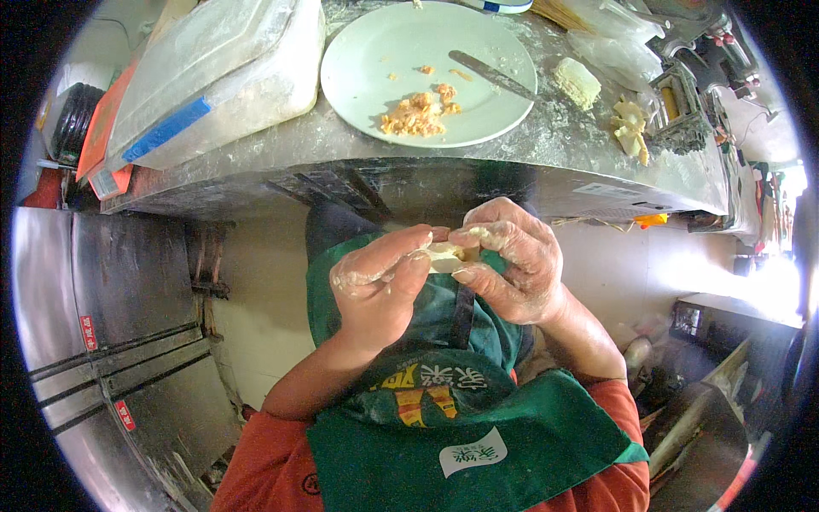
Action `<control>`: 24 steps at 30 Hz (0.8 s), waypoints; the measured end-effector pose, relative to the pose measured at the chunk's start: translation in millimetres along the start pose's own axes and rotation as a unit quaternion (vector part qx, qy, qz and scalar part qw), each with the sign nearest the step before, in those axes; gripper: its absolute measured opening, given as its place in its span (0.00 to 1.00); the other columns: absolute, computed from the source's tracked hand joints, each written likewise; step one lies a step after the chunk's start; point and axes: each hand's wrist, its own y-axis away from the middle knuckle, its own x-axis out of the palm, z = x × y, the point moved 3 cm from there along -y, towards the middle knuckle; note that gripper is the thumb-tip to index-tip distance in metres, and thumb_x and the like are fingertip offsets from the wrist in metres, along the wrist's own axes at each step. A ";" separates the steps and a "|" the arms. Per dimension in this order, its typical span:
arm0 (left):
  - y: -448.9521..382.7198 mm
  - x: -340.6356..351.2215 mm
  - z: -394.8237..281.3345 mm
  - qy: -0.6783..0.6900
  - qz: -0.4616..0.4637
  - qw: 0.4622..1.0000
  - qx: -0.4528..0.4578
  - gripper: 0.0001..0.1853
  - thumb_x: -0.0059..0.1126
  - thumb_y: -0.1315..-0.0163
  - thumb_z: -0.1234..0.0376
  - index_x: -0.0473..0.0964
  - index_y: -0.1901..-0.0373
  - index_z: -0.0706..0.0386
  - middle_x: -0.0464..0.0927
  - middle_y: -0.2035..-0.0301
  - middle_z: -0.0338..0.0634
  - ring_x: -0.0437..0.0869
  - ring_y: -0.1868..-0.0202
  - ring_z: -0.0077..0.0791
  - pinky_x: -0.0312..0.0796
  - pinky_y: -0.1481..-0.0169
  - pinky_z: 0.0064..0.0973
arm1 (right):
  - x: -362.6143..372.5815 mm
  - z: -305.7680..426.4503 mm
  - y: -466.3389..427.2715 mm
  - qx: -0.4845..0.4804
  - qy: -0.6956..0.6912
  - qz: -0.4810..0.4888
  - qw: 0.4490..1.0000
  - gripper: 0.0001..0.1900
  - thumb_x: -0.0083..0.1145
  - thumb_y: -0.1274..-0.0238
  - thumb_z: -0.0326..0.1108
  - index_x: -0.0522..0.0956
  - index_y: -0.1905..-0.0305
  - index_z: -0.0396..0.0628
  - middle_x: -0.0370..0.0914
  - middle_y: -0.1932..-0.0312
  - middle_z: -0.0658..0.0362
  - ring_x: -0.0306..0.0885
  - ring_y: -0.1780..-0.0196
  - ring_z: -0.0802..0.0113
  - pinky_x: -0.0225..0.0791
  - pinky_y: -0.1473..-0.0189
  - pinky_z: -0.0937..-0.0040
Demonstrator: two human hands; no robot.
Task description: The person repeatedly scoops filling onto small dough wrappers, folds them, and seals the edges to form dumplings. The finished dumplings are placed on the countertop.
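Note:
Between my floury fingers is a small piece of pale dough [446, 258], held above my green apron [397, 461]. My left hand [387, 275] pinches its left side with thumb and fingertips. On the other side, my right hand [518, 259] grips the dough's right edge the same way. Fingers cover much of the piece, so its full shape is hidden. Beyond my hands, a large white plate [358, 70] bears a heap of orange-brown crumbly filling [416, 115]. A flat metal spreading blade [489, 73] lies across the plate's right rim.
On the floury worktop [288, 144] a lidded plastic bin [217, 83] stands left of the plate. A dough lump [577, 83], dough scraps [630, 128] and a metal roller machine [678, 105] are at the right. Steel cabinet doors [137, 275] stand at my left.

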 end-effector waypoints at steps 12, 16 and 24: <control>6.9 9.1 -6.2 -0.061 -0.024 0.998 -0.013 0.11 0.60 0.29 0.75 0.81 0.48 0.70 0.86 0.52 0.56 0.87 0.51 0.32 0.79 0.45 0.27 | 5.3 6.5 -1.5 -0.044 0.079 -0.036 0.995 0.11 0.74 0.47 0.26 0.82 0.60 0.43 0.80 0.67 0.53 0.82 0.67 0.57 0.75 0.68 0.63; 5.2 11.0 -6.7 -0.069 -0.031 0.997 -0.020 0.13 0.56 0.26 0.71 0.81 0.47 0.71 0.86 0.53 0.51 0.85 0.52 0.31 0.78 0.46 0.30 | 5.5 4.8 -1.5 -0.055 0.099 -0.029 0.993 0.11 0.74 0.47 0.26 0.80 0.61 0.41 0.80 0.67 0.53 0.82 0.67 0.56 0.76 0.68 0.62; 2.7 11.1 -7.7 0.062 -0.072 0.993 -0.069 0.12 0.56 0.25 0.71 0.82 0.50 0.72 0.86 0.53 0.49 0.84 0.52 0.25 0.76 0.44 0.25 | 3.9 0.7 3.8 -0.032 0.044 -0.057 0.997 0.09 0.72 0.44 0.28 0.80 0.62 0.42 0.80 0.69 0.53 0.81 0.69 0.56 0.74 0.67 0.63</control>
